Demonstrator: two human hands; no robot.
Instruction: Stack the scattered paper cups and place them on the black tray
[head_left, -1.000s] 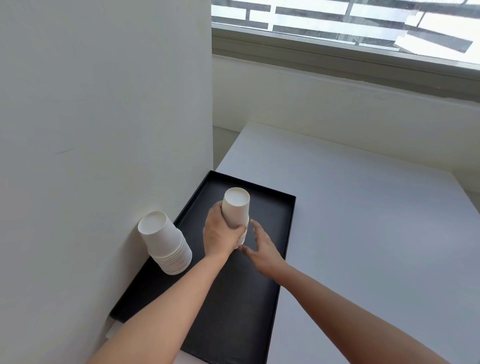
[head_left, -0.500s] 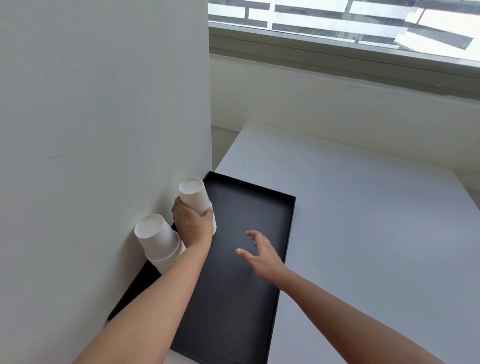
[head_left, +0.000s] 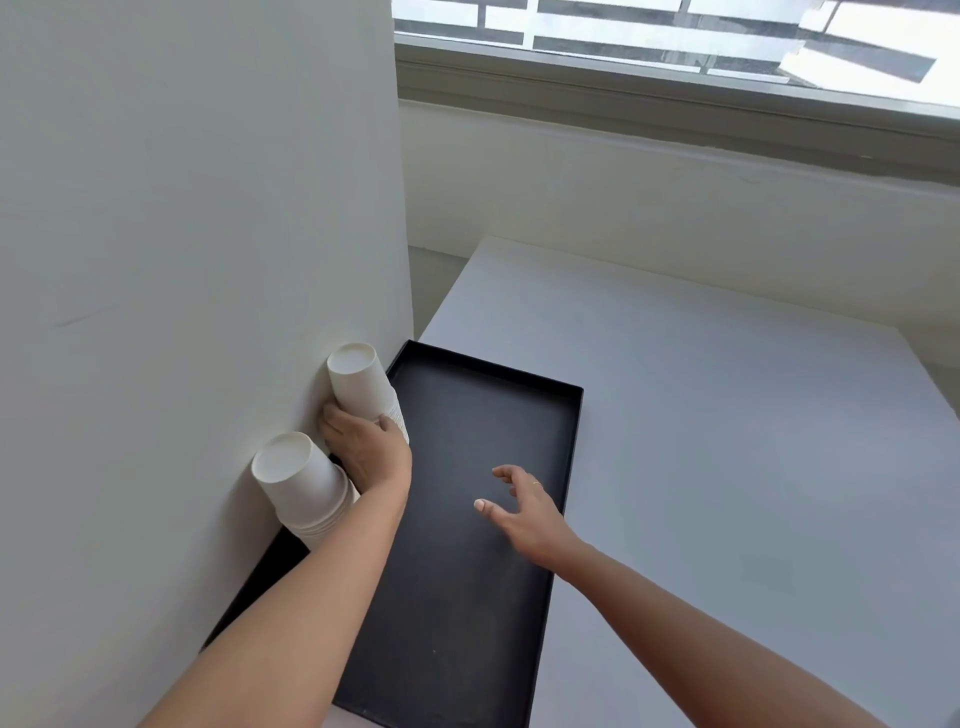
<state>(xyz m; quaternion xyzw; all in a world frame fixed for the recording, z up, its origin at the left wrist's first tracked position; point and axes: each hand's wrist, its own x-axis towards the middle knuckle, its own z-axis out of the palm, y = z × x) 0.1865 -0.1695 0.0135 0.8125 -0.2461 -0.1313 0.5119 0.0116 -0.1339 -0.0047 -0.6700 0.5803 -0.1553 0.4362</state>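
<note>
**A:** So, from the head camera, what is the room like?

**B:** A pale grey table (head_left: 727, 467) runs towards a cream wall under a window (head_left: 675, 41) with bright daylight behind its bars. A plain white wall (head_left: 182, 208) stands close along the left. The black tray (head_left: 467, 597) lies lengthwise on the table's left side, right against that wall, and its floor is matt and dark.

**A:** And the cups?

**B:** There are two stacks, both upside down, bases up, and both at the tray's left edge touching the wall. The far stack (head_left: 363, 384) tilts slightly. The left hand (head_left: 369, 452) grasps it low down, fingers and thumb curled round its sides. Whether its rims sit on the tray floor I cannot tell, because the hand covers them. The near stack (head_left: 298, 483) stands just beside that hand, and the forearm hides its lower part.

**A:** The other hand?

**B:** The right hand (head_left: 524, 509) hovers over the tray's right half, released, fingers spread and relaxed, holding nothing. A thin ring (head_left: 536, 484) shows on one finger.

**A:** Any lettering?

**B:** The cups are plain white and the tray plain black.
</note>
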